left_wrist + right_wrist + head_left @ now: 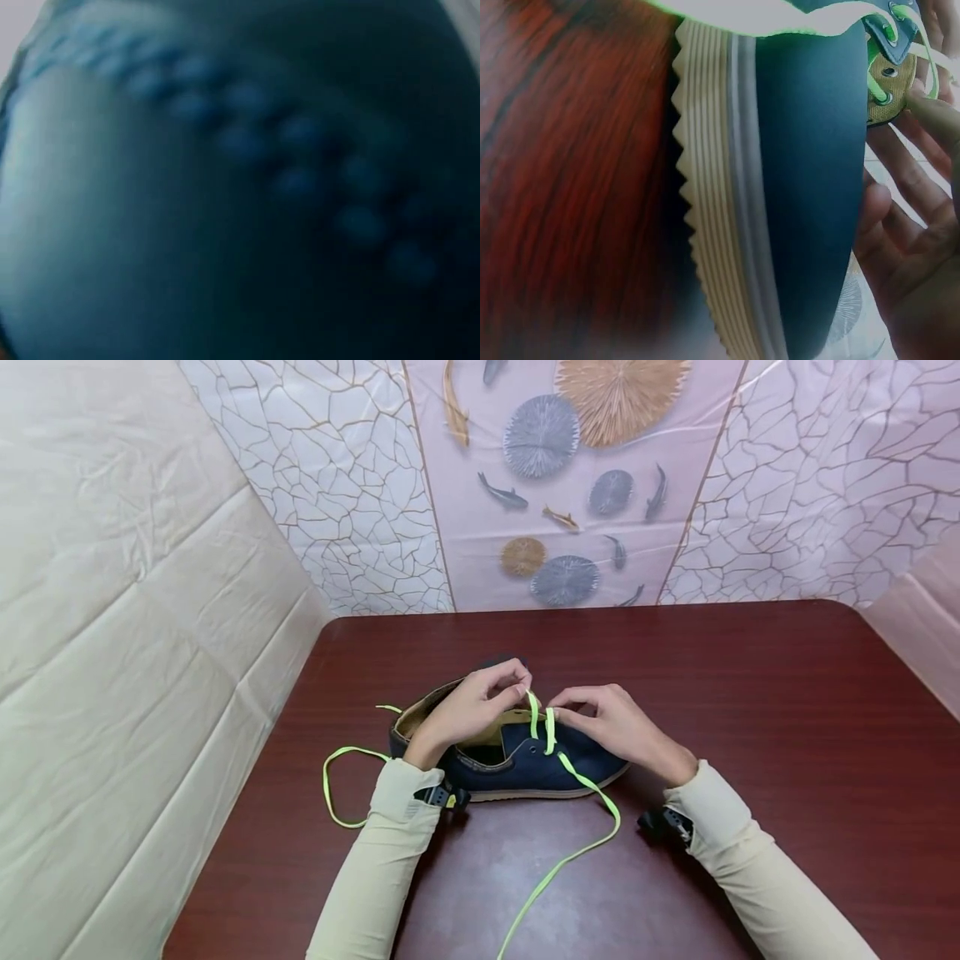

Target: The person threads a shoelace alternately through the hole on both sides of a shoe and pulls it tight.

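Observation:
A navy blue shoe (pixel 525 781) lies on the table, toe to the right, with a bright yellow-green shoelace (pixel 592 785) through its eyelets. Over the shoe's opening, my left hand (pixel 472 703) pinches one strand of lace between thumb and fingertips. From the toe side my right hand (pixel 618 727) pinches a short loop of lace close by. In the right wrist view, the right hand (pixel 922 255) has its thumb at the lace beside the tan tongue (pixel 898 88). Blurred blue shoe upper with stitching (pixel 247 120) fills the left wrist view, where no hand shows.
One long lace end runs over the dark red-brown table (pixel 810 735) to the front edge of view. Another length curls left of the heel. A patterned cloth (pixel 352 485) hangs behind the table, and a pale cloth (pixel 150 635) borders its left.

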`<state>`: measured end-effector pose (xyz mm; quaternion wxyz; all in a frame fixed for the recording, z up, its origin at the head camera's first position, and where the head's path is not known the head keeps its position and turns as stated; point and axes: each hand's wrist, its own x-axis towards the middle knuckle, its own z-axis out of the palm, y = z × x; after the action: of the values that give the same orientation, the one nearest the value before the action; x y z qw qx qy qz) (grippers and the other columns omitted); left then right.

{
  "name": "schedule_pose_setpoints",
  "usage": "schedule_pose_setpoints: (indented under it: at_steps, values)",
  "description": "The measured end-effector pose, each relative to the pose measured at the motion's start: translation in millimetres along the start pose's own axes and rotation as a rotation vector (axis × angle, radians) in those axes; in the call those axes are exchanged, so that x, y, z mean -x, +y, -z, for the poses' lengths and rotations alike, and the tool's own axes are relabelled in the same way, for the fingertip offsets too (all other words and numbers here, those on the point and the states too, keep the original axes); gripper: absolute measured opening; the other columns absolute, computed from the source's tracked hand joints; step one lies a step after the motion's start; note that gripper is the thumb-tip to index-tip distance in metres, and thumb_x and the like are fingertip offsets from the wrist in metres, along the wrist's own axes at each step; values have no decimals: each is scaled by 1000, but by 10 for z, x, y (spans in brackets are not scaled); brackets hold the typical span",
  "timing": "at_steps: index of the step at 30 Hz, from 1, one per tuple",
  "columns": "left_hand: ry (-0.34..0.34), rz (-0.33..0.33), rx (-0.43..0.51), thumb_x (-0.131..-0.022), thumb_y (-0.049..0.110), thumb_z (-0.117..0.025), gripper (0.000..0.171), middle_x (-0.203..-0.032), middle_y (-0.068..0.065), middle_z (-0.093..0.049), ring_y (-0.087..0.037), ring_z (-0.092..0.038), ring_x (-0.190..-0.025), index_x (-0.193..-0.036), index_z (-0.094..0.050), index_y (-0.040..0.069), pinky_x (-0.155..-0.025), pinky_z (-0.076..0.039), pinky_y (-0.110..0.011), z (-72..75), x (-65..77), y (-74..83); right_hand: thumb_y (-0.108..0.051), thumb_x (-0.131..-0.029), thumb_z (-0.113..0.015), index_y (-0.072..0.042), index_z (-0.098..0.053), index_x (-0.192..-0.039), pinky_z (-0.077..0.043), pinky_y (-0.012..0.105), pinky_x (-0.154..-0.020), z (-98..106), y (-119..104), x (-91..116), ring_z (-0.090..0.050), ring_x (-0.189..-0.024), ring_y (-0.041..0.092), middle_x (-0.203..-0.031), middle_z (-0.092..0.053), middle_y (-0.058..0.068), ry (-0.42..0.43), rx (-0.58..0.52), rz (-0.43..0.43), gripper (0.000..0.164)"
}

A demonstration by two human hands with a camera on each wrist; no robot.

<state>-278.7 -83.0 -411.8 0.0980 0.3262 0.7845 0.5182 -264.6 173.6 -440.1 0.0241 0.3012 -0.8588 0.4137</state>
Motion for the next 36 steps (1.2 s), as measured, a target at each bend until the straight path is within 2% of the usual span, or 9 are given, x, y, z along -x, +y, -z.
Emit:
schedule_pose_setpoints:
  at_steps: [5, 14, 21, 26, 31, 36]
  values:
    - [-6, 23, 10, -113, 14, -45, 17, -107, -5, -68, -17, -71, -101, -105, -59, 12, -93, -57, -36, -37, -11, -26, -17, -103, -71, -22, -81, -105, -57, 32, -75, -13, 2, -9, -71, -87, 9, -100, -77, -9, 6, 25, 55, 11]
    - [-60, 47, 172, -115, 13, -43, 18, -111, -17, -71, -24, -74, -103, -108, -57, 4, -96, -59, -37, -37, -17, -56, -15, -99, -76, -20, -80, -106, -55, 32, -74, 7, 7, -16, -68, -88, 5, -99, -76, -8, -32, 55, 142, 10]
    - [-78, 70, 184, -115, 16, -43, 19, -116, -22, -69, -25, -75, -104, -109, -58, 4, -96, -59, -37, -48, -14, -64, -16, -102, -72, -22, -79, -104, -55, 31, -75, 13, 3, 3, -66, -88, 3, -100, -74, -7, -47, 83, 163, 9]
    - [-117, 65, 158, -115, 15, -43, 19, -118, -18, -66, -22, -74, -107, -108, -56, 5, -96, -59, -36, -67, -22, -62, -13, -101, -73, -20, -79, -105, -53, 27, -68, 6, 4, 20, -66, -84, 4, -99, -74, -7, 10, 85, 170, 10]
    - [-129, 54, 172, -115, 12, -42, 18, -118, -22, -65, -24, -74, -106, -108, -56, 2, -97, -59, -36, -71, -29, -55, -8, -99, -74, -15, -78, -104, -51, 28, -64, 17, -8, 18, -65, -84, 5, -98, -73, -8, 95, 127, 205, 9]
    - [-130, 55, 182, -114, 9, -42, 18, -112, -17, -60, -24, -74, -105, -109, -53, -4, -95, -59, -37, -75, -25, -56, -2, -94, -78, -13, -76, -106, -53, 30, -61, 9, -35, 16, -62, -78, 5, -101, -73, -6, 179, 182, 327, 17]
